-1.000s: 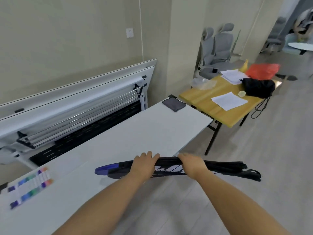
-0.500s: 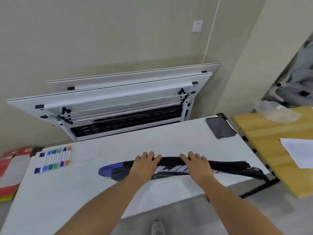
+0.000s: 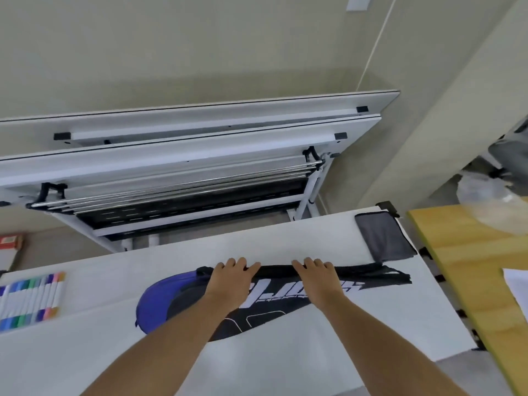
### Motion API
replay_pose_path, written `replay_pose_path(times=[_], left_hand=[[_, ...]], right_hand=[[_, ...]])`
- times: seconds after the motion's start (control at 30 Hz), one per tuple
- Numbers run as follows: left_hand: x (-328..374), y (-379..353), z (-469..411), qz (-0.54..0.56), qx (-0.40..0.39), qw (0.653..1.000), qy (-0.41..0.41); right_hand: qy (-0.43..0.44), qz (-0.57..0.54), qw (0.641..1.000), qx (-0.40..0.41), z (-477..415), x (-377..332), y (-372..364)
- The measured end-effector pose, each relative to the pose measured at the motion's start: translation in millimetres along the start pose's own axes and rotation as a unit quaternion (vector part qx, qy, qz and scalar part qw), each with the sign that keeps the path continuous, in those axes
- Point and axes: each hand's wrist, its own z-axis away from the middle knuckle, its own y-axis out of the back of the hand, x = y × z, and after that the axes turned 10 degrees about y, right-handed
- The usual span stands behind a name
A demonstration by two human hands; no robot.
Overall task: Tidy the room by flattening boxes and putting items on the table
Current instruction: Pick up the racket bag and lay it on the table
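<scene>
Beige painted wall (image 3: 171, 52) fills the top, with a thin white cable conduit (image 3: 374, 50) running down at 1 o'clock. Two folded white flip-top tables (image 3: 200, 144) lean against it, chrome bars and black perforated panel showing underneath. Long white rectangular tabletop (image 3: 285, 238) spans the lower half, smooth matte, left to right. Yellow wood-grain table (image 3: 471, 275) butts up at 3 o'clock, crumpled clear plastic (image 3: 491, 201) on its far end and a white paper sheet (image 3: 517, 290) at the frame edge. Long black-and-blue fabric racket bag with white lettering (image 3: 274, 298) lies flat on the white tabletop, centre, blue end toward 9 o'clock, black straps toward 3. Dark grey folded cloth (image 3: 383, 238) sits at 2 o'clock on the same top, just beyond the straps. Set of coloured marker pens (image 3: 31, 301) lies at 9 o'clock. Left hand (image 3: 231, 278) and right hand (image 3: 317, 278) are both palm-down on the bag's far edge, fingers curled over it, apart from each other. Red-and-white box (image 3: 10, 242) on the floor at 9 o'clock, blurred.
</scene>
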Motion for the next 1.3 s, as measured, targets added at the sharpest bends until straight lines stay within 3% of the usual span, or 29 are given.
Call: replay_pose_path(times=[0.37,0.53,0.73,0.83,0.97,1.03,1.2,1.3], left_hand=[[-15,-23,-101,0.009,0.001,0.994,0.109],[-20,-60,-80,0.051,-0.022,0.979,0.196],[-53,-102,-22,0.138,-0.065,0.922,0.357],[-71,-112,-16,0.176,-0.078,0.899,0.394],[-85,-114,-27,0.322,-0.057,0.816,0.476],[-92,-118,-33,0.351,-0.054,0.794,0.494],[-110,-122,-32,0.319,-0.057,0.811,0.487],[-114,-117,-30,0.338,-0.068,0.802,0.488]], right_hand=[[0.081,0.000,0.997,0.001,-124,58,-11],[0.106,-0.022,0.994,0.013,-140,60,-47],[0.087,-0.031,0.995,0.028,-103,79,-94],[0.051,-0.023,0.998,0.025,-88,99,-102],[0.027,-0.041,0.999,0.001,-69,123,-107],[0.029,-0.043,0.999,-0.012,-63,128,-104],[0.093,-0.034,0.995,-0.034,-60,116,-99],[0.101,0.014,0.994,-0.030,-61,101,-97]])
